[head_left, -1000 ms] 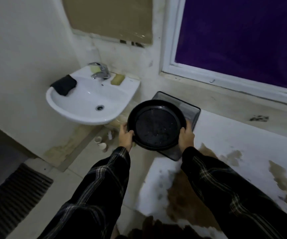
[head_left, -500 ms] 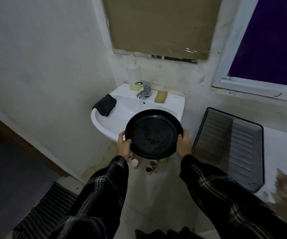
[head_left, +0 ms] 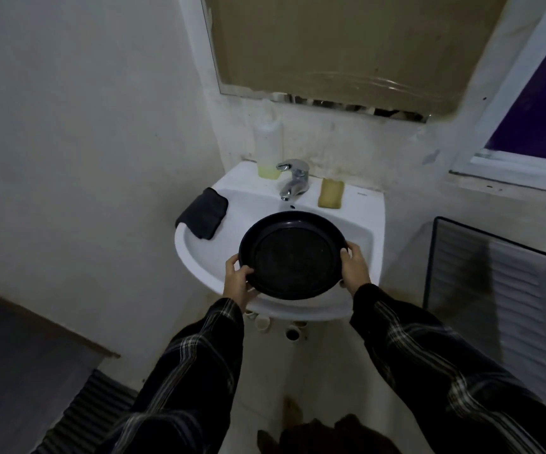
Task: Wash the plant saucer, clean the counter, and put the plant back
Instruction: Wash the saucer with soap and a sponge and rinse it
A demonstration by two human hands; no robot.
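Over the basin of the white sink (head_left: 199, 270), toward its front rim, I hold the black plant saucer (head_left: 292, 255) with its open face up and tilted toward the camera; being round, it has no long axis that I can name. My left hand (head_left: 237, 285) grips the saucer's left rim, thumb curled over the lip and fingers underneath. My right hand (head_left: 355, 268) grips the right rim in the same manner, thumb on top. Both hands are clamped on the saucer, one on each side, well apart from each other. Plaid sleeves (head_left: 199, 362) cover both forearms.

On the sink's back ledge, a chrome faucet (head_left: 292, 178) stands at centre with its spout pointing forward over the basin. A plastic bottle (head_left: 268, 145) with yellowish liquid stands just left of the faucet, and a yellow sponge (head_left: 330, 193) lies just right of it. A dark folded cloth (head_left: 204, 217) drapes over the sink's left rim. A ribbed dark tray (head_left: 494, 296) lies to the right of the sink.
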